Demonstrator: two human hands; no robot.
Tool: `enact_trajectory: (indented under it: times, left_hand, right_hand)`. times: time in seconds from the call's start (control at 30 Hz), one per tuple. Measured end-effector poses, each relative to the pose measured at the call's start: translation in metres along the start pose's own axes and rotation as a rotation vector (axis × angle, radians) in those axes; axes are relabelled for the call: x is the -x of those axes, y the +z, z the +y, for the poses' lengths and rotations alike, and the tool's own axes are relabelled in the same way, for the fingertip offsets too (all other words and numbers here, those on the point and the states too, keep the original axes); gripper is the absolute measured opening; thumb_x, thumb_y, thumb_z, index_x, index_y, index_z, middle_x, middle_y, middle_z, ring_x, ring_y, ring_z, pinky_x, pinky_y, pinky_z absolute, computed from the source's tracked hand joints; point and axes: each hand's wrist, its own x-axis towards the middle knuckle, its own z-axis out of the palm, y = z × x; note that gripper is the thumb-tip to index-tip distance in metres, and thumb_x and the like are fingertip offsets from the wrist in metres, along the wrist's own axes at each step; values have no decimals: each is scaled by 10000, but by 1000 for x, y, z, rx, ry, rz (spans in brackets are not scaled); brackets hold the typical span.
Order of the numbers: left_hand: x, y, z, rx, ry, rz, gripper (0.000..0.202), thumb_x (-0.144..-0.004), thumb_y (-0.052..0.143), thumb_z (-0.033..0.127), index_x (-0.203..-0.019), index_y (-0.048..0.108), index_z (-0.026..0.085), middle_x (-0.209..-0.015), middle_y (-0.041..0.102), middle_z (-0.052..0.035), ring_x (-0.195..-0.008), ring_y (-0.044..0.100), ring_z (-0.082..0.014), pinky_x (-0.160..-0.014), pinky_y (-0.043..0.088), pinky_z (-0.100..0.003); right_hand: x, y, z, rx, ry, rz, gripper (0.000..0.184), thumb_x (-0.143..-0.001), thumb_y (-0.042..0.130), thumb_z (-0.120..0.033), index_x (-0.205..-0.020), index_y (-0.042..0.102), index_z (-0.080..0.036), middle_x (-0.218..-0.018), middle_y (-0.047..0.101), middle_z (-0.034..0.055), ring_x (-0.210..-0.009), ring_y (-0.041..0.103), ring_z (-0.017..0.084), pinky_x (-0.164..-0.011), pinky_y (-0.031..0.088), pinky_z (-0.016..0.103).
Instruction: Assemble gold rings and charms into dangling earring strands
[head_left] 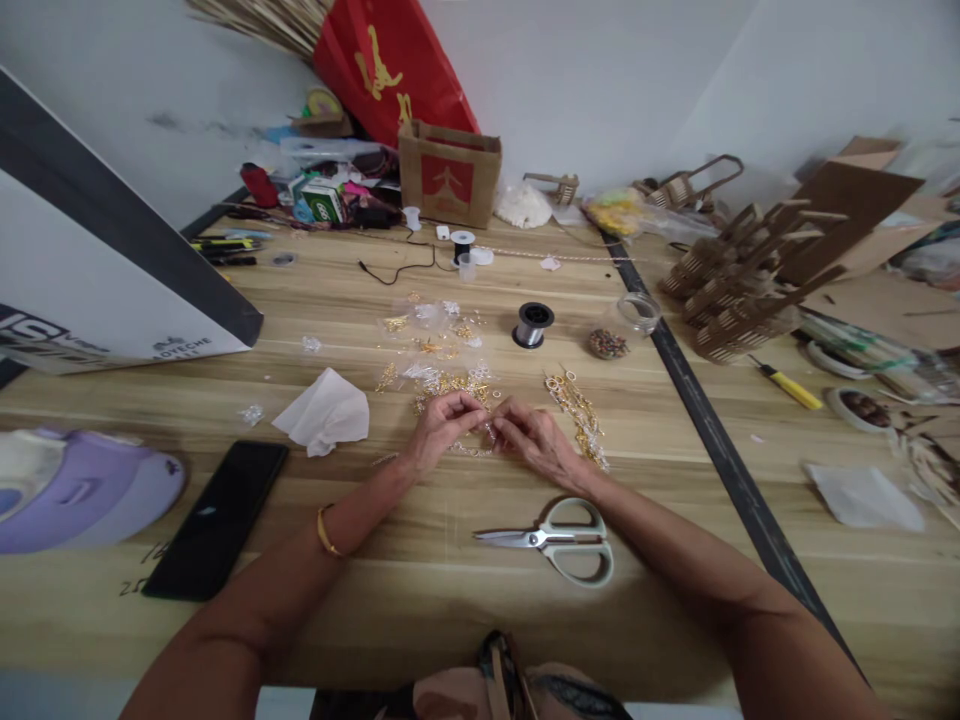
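Just beyond one pair of steel scissors with pale green handles (534, 538), the left hand (442, 428) and right hand (532, 435) meet, fingertips pinching one thin, shiny beaded strand (471, 451). Left of the scissors lies one flat black phone (217, 520); farther beyond them stands one black-rimmed wire spool (534, 326).

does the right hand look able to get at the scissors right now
Probably yes: the scissors lie uncovered just this side of the right hand, though it seems to be pinching a strand and may need to let go first.
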Motion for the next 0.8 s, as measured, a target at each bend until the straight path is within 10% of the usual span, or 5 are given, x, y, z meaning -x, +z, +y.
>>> enact_trajectory:
  times: [0.8]
  left_hand:
    - [1, 0, 2, -47, 0, -36, 195, -663, 700, 292, -688, 616, 118, -609, 578, -2, -575, 516, -97, -567, 414, -210]
  right_hand:
    - [-3, -2, 1, 27, 5, 74, 178, -871, 487, -334, -805, 559, -185, -614, 504, -10, -568, 451, 128, -527, 337, 238]
